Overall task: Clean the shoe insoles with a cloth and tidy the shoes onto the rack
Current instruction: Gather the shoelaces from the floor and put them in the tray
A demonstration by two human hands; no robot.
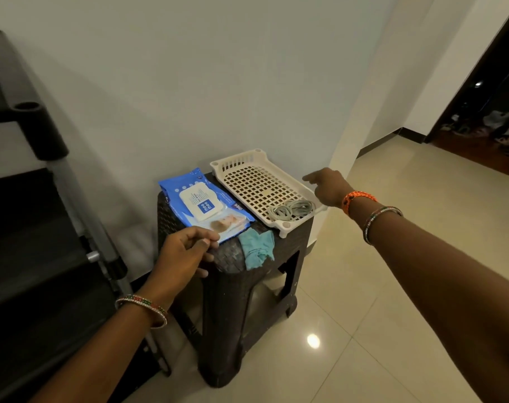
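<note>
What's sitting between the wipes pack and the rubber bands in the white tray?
In the head view, only the tray's near rim and bare grid floor lie between the wipes pack and rubber bands.

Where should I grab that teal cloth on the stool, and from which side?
Pinch the bunched part of the teal cloth lying on the stool top, coming from above at the front edge. Its lower end droops over the edge, so nothing blocks it there; the left hand is nearest.

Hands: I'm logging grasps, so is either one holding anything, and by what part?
Nothing is held. The left hand hovers by the wipes pack; the right hand reaches over the tray.
</note>
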